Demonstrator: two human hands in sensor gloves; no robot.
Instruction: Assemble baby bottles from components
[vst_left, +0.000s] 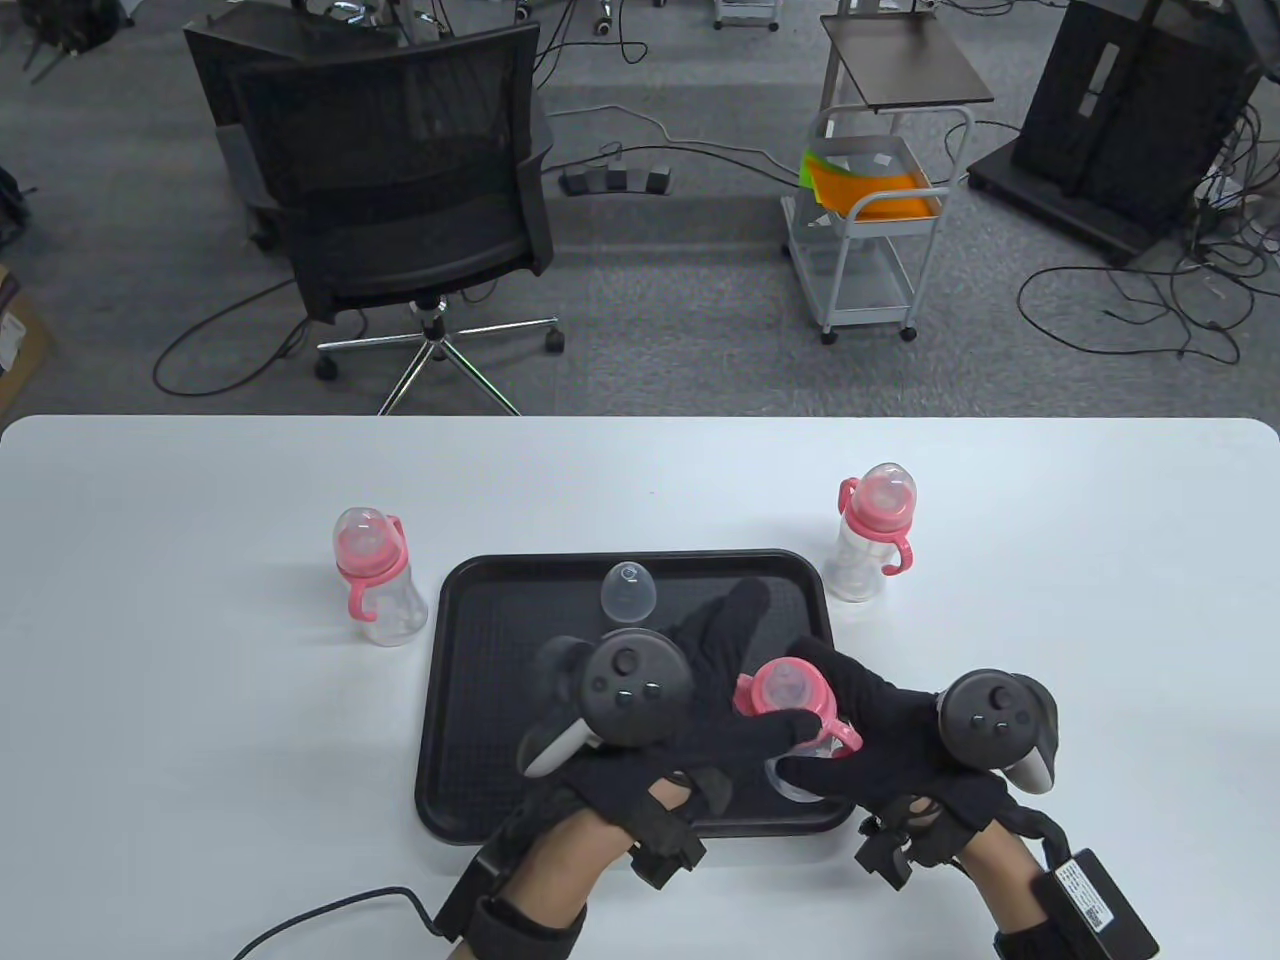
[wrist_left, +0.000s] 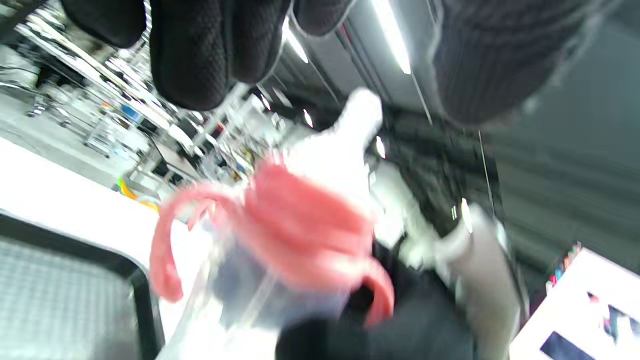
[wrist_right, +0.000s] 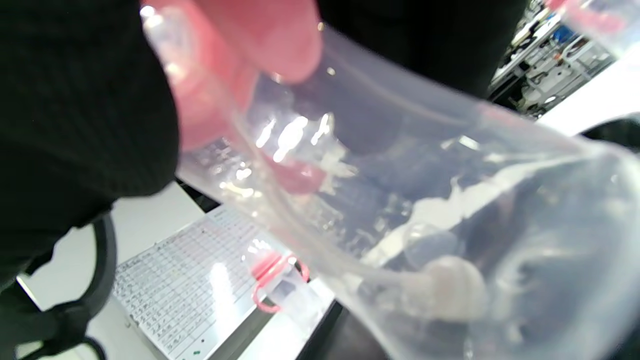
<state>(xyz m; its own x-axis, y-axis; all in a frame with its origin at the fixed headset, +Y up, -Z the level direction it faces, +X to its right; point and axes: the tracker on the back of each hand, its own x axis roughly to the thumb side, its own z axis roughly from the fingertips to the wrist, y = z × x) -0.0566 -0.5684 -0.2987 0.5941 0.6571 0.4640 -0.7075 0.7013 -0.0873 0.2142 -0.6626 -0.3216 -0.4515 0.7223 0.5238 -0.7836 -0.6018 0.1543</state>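
White table (vst_left: 200, 800) is carrying a black tray (vst_left: 470, 640), flanked by two capped bottles (vst_left: 375, 578) (vst_left: 873, 530); a clear cap (vst_left: 628, 592) is lying on the tray's far part. Above the tray, the right hand (vst_left: 880, 740) is gripping a pink-collared bottle (vst_left: 790, 700), while the left hand (vst_left: 700, 700) is reaching across it, fingers extended. Left wrist view is showing the bottle (wrist_left: 280, 240), blurred, below loosely curled fingertips (wrist_left: 200, 55). Right wrist view is filling with the clear bottle body (wrist_right: 400, 200) held close.

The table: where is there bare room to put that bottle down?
The table is bare right of the right-hand finished bottle, left of the left-hand one, and along the far edge. The tray's left half is free; its right half is crowded by both hands.
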